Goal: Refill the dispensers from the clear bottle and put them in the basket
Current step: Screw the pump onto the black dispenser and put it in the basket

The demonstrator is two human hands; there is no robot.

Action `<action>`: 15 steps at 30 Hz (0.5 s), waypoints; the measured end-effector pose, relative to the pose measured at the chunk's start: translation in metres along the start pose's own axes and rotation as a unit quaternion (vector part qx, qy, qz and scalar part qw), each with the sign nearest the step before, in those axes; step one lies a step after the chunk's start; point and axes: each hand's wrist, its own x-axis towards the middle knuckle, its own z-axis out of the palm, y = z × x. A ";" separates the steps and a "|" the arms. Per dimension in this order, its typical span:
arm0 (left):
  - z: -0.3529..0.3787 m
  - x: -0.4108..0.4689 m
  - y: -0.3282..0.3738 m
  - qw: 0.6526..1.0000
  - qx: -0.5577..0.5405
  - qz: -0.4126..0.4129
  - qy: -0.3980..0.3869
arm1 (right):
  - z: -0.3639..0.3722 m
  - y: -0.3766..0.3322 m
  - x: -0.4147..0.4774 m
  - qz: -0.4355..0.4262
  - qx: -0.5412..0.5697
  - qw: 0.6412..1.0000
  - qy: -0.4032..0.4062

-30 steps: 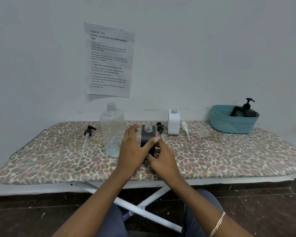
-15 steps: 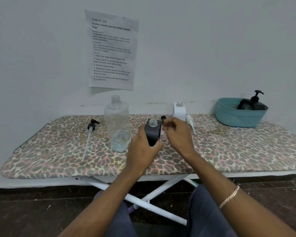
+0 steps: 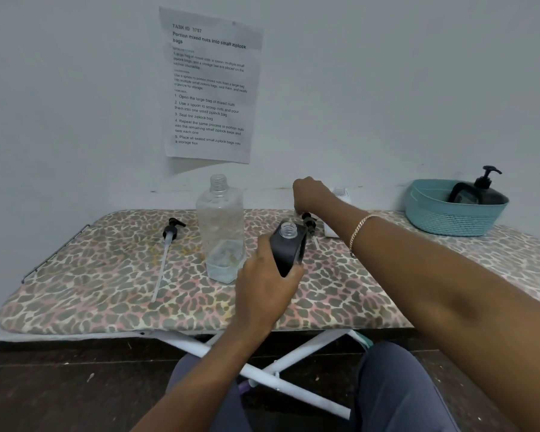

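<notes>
We see the left hand point(image 3: 262, 285) wrapped round the lower body of the black dispenser bottle point(image 3: 286, 254), thumb on the near face and fingers curled behind it, holding it tilted with its base just above the leopard-print ironing board point(image 3: 106, 291). The bottle's clear threaded neck point(image 3: 288, 229) is uncapped and points up and away from us. At one o'clock from that neck lies the small black pump head point(image 3: 308, 221), resting on the board with its tube running toward us behind the bottle. The right hand point(image 3: 309, 191) hangs over it with the wrist arched and the fingers point(image 3: 297, 210) pointing down, their tips at the pump's top; we cannot tell whether they have closed on it or only touch it. A chain bracelet point(image 3: 360, 229) sits on that forearm, which hides most of the white dispenser point(image 3: 337, 213) at the back of the board. At nine o'clock from the black bottle, just beside the left hand's knuckles, stands the clear bottle point(image 3: 220, 229), uncapped, with a little liquid in its bottom. Farther out at nine o'clock lies a second pump point(image 3: 169, 244) with a long pale tube. Far off at two o'clock, the teal basket point(image 3: 452, 213) holds a black pump dispenser point(image 3: 477, 194). A printed sheet point(image 3: 211, 85) is stuck to the wall above.
</notes>
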 end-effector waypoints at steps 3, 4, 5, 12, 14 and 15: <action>0.000 0.000 -0.002 1.000 0.012 0.000 0.007 | 0.013 -0.002 0.006 0.002 -0.025 0.999 -0.020; 0.001 0.000 -0.002 1.000 0.012 0.000 0.007 | 0.016 -0.002 0.006 0.001 -0.029 0.999 -0.021; 0.001 0.000 -0.003 1.000 0.012 0.002 0.006 | 0.019 -0.002 0.007 0.000 -0.027 0.999 -0.019; 0.002 -0.001 -0.007 0.999 0.031 0.019 0.019 | 0.030 -0.004 0.007 0.011 0.001 0.999 -0.037; 0.002 -0.001 -0.008 0.999 0.034 0.019 0.019 | 0.035 -0.002 0.007 0.018 0.014 0.999 -0.023; 0.002 -0.002 -0.008 0.999 0.035 0.019 0.019 | 0.037 -0.001 0.007 0.022 0.020 0.999 -0.018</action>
